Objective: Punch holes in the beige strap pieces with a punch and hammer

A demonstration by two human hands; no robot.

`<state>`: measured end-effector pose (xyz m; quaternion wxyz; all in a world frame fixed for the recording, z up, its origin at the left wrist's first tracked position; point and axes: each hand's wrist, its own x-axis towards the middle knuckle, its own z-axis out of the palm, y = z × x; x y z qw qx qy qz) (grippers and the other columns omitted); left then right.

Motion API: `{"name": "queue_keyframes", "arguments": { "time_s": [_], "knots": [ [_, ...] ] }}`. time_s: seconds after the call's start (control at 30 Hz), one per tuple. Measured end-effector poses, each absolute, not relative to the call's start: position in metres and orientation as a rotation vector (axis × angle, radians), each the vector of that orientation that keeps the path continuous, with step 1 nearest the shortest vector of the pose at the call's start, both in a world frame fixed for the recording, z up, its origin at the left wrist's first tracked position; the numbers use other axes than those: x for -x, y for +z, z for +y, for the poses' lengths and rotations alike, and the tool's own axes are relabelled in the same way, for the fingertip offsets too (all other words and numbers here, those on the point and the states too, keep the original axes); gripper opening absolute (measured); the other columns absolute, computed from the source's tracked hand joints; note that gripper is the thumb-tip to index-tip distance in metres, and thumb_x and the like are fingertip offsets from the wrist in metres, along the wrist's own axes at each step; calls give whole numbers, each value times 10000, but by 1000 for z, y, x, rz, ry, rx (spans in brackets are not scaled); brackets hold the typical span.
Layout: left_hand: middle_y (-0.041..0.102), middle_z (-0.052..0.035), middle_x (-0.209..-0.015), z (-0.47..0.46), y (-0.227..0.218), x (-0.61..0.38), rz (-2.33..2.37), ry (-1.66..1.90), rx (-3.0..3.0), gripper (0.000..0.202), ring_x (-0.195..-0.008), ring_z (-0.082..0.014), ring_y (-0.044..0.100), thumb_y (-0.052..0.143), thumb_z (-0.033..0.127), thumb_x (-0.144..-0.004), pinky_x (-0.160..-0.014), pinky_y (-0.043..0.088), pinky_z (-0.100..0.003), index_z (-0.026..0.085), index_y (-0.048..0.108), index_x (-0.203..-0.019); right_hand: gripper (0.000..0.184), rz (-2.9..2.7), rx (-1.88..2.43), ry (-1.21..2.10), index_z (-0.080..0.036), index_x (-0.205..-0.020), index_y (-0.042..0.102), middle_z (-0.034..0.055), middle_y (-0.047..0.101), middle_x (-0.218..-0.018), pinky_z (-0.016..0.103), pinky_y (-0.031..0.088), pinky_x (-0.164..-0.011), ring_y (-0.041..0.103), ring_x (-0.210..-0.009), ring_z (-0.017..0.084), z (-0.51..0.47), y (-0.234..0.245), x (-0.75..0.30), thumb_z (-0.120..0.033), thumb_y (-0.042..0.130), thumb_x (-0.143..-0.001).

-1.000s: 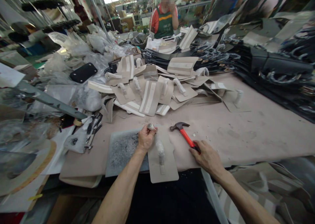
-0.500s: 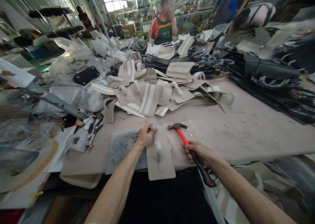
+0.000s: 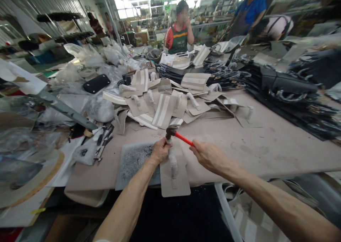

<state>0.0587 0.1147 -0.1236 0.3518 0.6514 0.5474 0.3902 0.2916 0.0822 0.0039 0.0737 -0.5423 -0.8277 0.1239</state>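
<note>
My right hand (image 3: 208, 155) is closed round the red handle of a hammer (image 3: 178, 135). The hammer's dark head is down on a small metal piece (image 3: 168, 141) that my left hand (image 3: 160, 151) pinches at the top of a beige leather flap (image 3: 174, 178). That flap has a white-wrapped handle strip (image 3: 173, 162) along its middle and hangs over the table's front edge. Beneath my left hand lies a grey pitted pad (image 3: 133, 162).
A heap of beige flaps (image 3: 162, 102) lies behind the hammer. Black bags (image 3: 287, 89) are stacked at the right. Small tools (image 3: 102, 142) and plastic wrapping (image 3: 96, 103) clutter the left. Two people (image 3: 179, 31) stand at the far end.
My right hand took the hammer by its handle, lifted it off the table and swung its head left onto the piece held by my left hand. The left hand stayed put.
</note>
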Motion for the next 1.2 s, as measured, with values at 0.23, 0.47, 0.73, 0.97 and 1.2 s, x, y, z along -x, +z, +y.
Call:
{"name": "queue_keyframes", "arguments": {
  "time_s": [0.23,0.47,0.73,0.97,1.2],
  "knots": [
    [682,-3,-782,113,-120,-60,1402,1004,-1719,103,-745,-149,611,564,224,-828,-714,452,-233,200,658,-864,257,-1918,1544,158,-222,-835,415,-32,462,-569,254,226,-501,392,-459,116,76,25,-287,-397,314,-994],
    [661,3,-744,110,-123,-60,1441,989,-1744,115,-693,-146,592,563,217,-828,-654,433,-233,203,661,-886,239,-2539,1756,394,-208,-918,499,13,570,-636,296,152,-527,404,-487,131,72,-32,-308,-382,357,-998],
    [707,-10,-837,109,-128,-61,1396,1063,-1647,136,-794,-154,639,598,236,-813,-758,486,-239,200,671,-923,257,-2272,2156,398,-129,-1069,543,138,631,-938,308,380,-671,580,-786,223,57,-99,-337,-328,409,-976],
    [697,4,-785,111,-126,-63,1383,1165,-1472,112,-732,-137,633,652,262,-754,-716,497,-230,181,670,-830,465,-2538,1090,453,-225,-1353,452,116,477,-1381,347,430,-899,529,-1115,221,51,-80,-252,-108,422,-904],
    [691,-3,-727,122,-120,-56,1408,1559,-862,308,-672,-127,648,752,398,-679,-688,534,-246,149,619,-802,182,-2711,1344,76,-155,-937,599,138,622,-1044,359,366,-775,544,-854,231,52,-68,-225,-85,451,-859]
  ]
}}
